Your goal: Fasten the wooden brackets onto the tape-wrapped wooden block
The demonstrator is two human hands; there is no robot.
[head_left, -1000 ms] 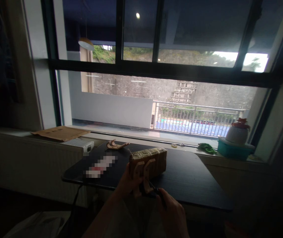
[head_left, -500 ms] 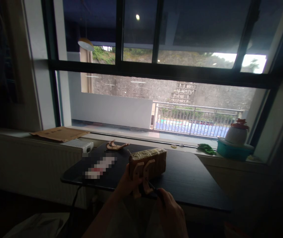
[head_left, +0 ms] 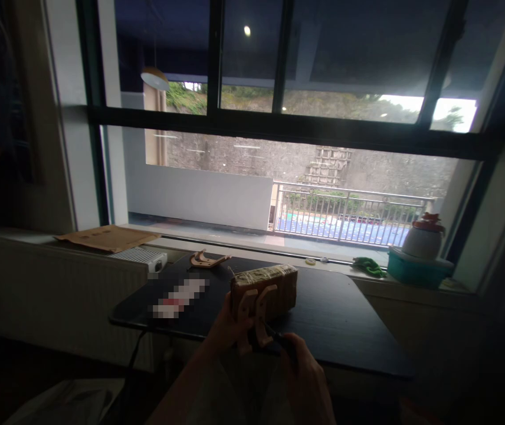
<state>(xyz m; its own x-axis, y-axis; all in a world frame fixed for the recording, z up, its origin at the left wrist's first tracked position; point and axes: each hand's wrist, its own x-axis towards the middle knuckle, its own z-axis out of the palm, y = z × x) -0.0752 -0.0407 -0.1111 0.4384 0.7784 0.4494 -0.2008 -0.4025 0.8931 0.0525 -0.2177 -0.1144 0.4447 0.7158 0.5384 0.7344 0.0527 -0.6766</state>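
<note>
A brown taped block-like package [head_left: 274, 292] stands at the front of the dark table. Against its near end are two pale, curved wooden pieces, a left one [head_left: 244, 313] and a right one [head_left: 262, 319]. My left hand [head_left: 228, 330] is closed around the left piece, its thumb reaching across toward the right one. In my closed right hand [head_left: 303, 369] is a slim dark-handled tool [head_left: 285, 342]; its thin end meets or nearly meets the right piece, and its exact kind is too dark to tell. Another curved wooden piece [head_left: 208, 260] lies toward the table's back.
The black table [head_left: 336, 330] stands before a window. A blurred-out pale item [head_left: 179, 300] lies on its left. On the sill are a brown envelope [head_left: 108, 237], a green cloth [head_left: 369, 267] and a teal box [head_left: 416, 268] bearing a white container [head_left: 423, 241]. A radiator [head_left: 71, 295] is left.
My right hand and the tool have shifted very slightly, with the handle a little lower in angle. The left hand and the wooden pieces look almost unmoved.
</note>
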